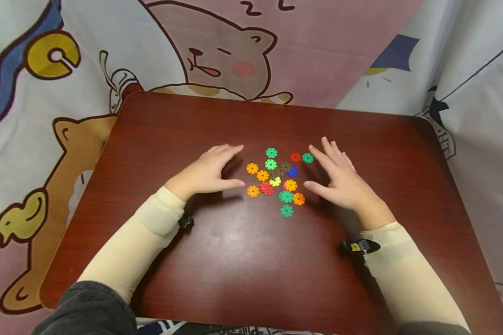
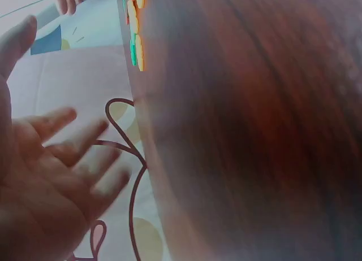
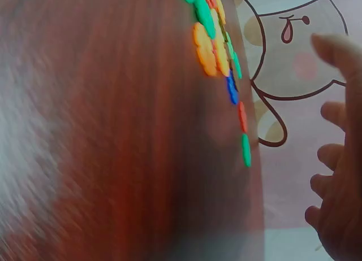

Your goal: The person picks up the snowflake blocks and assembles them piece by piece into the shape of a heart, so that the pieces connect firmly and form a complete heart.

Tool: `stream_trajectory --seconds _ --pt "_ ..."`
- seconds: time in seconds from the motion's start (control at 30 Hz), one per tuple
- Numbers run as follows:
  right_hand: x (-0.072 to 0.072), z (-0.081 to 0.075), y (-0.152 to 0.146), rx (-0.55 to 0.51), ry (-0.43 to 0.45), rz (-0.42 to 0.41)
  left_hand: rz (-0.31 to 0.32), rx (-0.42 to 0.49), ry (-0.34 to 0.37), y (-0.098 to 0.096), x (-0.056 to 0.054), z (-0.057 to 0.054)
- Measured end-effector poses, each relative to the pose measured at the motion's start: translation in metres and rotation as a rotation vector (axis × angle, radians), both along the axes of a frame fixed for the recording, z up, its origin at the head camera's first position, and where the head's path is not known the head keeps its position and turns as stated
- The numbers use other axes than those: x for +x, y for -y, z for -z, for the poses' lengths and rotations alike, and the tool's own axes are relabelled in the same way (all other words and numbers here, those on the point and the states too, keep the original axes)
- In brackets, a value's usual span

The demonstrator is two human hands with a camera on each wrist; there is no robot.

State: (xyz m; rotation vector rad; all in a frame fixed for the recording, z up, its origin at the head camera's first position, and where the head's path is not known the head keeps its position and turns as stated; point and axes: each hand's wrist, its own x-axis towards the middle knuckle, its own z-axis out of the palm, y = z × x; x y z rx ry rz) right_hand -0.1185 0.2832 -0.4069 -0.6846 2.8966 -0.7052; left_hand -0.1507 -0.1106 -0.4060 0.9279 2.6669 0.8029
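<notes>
Small notched discs (image 1: pixel 275 182) are lying in a loose cluster near the middle of the tabletop (image 1: pixel 234 270), some overlapping, between the two hands. Left hand (image 1: pixel 209 172) is hovering at the cluster's side, fingers extended, thumb standing well apart from them; an orange disc (image 1: pixel 253 191) is lying just beside the thumb tip. Right hand (image 1: pixel 339 179) is hovering opposite, fingers spread apart; a green disc (image 1: pixel 308 158) is lying near its forefinger. A cartoon-print cloth (image 1: pixel 230 56) is hanging behind the tabletop
</notes>
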Motion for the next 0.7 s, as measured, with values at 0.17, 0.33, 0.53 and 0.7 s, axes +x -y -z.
stream_trajectory --seconds 0.17,0.33,0.53,0.7 --pt "0.001 0.007 0.007 -0.014 0.001 0.028 0.03 0.137 0.044 -0.003 -0.004 0.005" --pt "0.002 0.017 0.02 -0.079 -0.064 0.042 -0.036 0.332 0.236 -0.009 -0.005 0.015" --pt "0.002 0.028 0.033 -0.197 -0.215 0.041 -0.171 0.461 0.337 -0.021 -0.006 0.025" --pt "0.0 0.033 0.041 -0.229 -0.231 0.087 -0.222 0.382 0.268 -0.029 -0.011 0.03"
